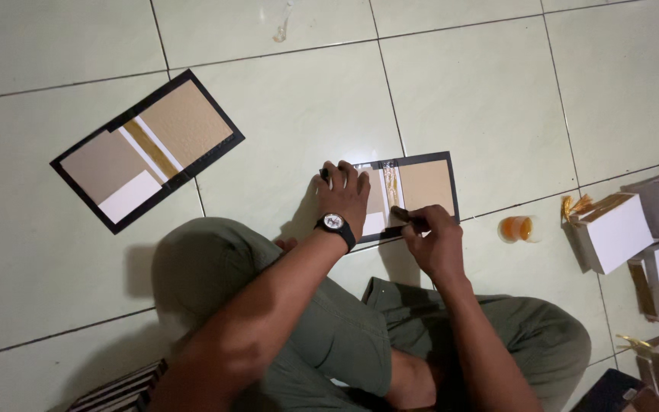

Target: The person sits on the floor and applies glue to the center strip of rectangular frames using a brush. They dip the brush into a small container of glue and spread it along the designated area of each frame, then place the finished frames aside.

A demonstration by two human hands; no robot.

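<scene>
A black-edged book cover (pixel 425 185) with tan board panels lies open on the tiled floor in front of me. My left hand (pixel 342 192), a black wristwatch on its wrist, presses flat on the cover's left part. My right hand (pixel 430 235) grips a thin dark tool (pixel 400 214) with its tip on the cover near the centre strip. A second, larger open cover (pixel 146 149) with tan, white and gold strips lies apart at the upper left.
A small jar of orange glue (pixel 518 228) stands right of the cover. Stacks of white book blocks (pixel 634 229) with gold ribbons crowd the right edge. More covers (pixel 120 391) are stacked at bottom left. My crossed legs in green trousers (pixel 360 336) fill the foreground.
</scene>
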